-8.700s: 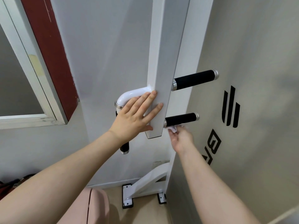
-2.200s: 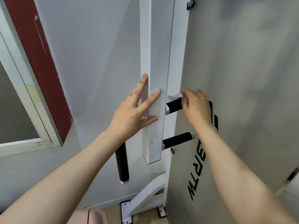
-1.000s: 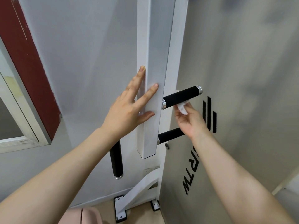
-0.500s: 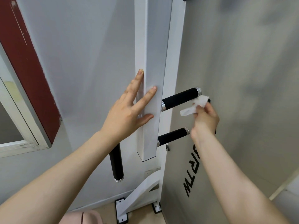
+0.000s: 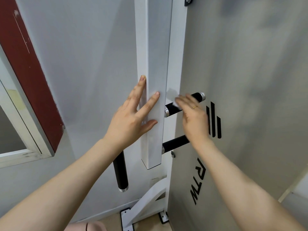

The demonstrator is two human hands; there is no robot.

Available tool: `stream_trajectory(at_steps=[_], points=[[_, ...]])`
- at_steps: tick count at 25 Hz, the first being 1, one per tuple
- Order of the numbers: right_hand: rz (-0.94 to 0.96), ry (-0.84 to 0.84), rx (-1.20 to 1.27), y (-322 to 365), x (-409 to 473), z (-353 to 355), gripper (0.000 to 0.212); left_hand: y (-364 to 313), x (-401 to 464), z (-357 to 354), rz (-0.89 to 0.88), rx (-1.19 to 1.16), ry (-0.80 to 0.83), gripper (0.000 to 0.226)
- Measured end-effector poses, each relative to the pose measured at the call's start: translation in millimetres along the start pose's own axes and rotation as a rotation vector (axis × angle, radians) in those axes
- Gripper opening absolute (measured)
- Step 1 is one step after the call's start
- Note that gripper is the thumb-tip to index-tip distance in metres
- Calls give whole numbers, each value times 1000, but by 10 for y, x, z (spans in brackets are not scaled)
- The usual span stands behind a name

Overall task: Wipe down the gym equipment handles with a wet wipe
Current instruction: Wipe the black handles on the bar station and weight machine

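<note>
The right hand point(image 5: 193, 117) is blurred, so its fingers are hard to read. It lies over the middle of the upper handle point(image 5: 198, 96), and a white wet wipe point(image 5: 172, 95) shows at its fingertips, against the handle near the post. I cannot tell for sure if the fingers pinch the wipe or only press it on the bar. A thin ring is on one finger.

The left hand point(image 5: 131, 120) is flat and spread on the white post point(image 5: 152, 64), with straight fingers touching its left edge and front face. It holds nothing.

Three black handles are visible. The upper one is half covered by the right hand; only its silver end and a short part near the post show. The lower handle point(image 5: 175, 144) is under the right hand, and the wrist hides its outer end. The third handle point(image 5: 120, 172) hangs below the left wrist, which covers its top.

On the grey panel point(image 5: 250, 80) to the right of the right hand, the black lettering is partly hidden by the right arm. The window frame point(image 5: 33, 144) on the far left is cut off by the picture edge.
</note>
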State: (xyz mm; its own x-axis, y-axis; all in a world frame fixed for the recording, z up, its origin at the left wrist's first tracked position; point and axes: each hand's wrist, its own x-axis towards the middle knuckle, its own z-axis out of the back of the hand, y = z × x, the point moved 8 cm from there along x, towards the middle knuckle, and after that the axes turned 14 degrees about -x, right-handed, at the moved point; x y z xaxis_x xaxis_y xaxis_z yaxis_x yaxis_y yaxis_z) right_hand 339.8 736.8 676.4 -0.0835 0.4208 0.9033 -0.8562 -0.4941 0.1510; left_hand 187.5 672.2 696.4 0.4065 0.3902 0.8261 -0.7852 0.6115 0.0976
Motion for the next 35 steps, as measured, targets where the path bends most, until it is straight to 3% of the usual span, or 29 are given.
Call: stream_trajectory(at_steps=[2, 3, 9, 13, 16, 19, 22, 24, 26, 30, 33, 35], points=[[130, 15, -27, 137, -64, -44, 46, -8, 18, -3, 5, -6, 10, 61], [106, 21, -9, 92, -38, -31, 47, -12, 25, -1, 9, -4, 17, 61], [-380, -14, 125, -422, -442, -23, 51, -19, -359, -30, 108, 8, 42, 75], [-414, 376, 97, -400, -1210, -450, 50, 19, -677, -27, 59, 119, 119, 69], [-401, 425, 67, -287, -1307, -453, 46, 13, -809, 17, 51, 135, 148, 63], [-343, 577, 217, 66, -1277, -370, 39, -13, -885, -7, 112, 134, 198, 65], [-746, 578, 448, 26, -1449, 50, 30, -215, -929, 11, 133, 72, 210, 64], [-917, 535, 593, 25, -1597, 450, 25, -493, -1000, 5, 105, -46, 228, 57], [-925, 567, 713, 168, -1669, 799, 20, -810, -1063, 4, 138, -243, 271, 48], [-984, 605, 796, 274, -1958, 1669, 14, -1594, -1172, 32, 514, -800, 350, 47], [-936, 615, 753, 184, -2297, 2397, 12, -2356, -1326, 76, 770, -1145, 194, 17], [-928, 640, 716, 111, -2514, 2805, 9, -2874, -1428, 122, 877, -1334, 123, 17]])
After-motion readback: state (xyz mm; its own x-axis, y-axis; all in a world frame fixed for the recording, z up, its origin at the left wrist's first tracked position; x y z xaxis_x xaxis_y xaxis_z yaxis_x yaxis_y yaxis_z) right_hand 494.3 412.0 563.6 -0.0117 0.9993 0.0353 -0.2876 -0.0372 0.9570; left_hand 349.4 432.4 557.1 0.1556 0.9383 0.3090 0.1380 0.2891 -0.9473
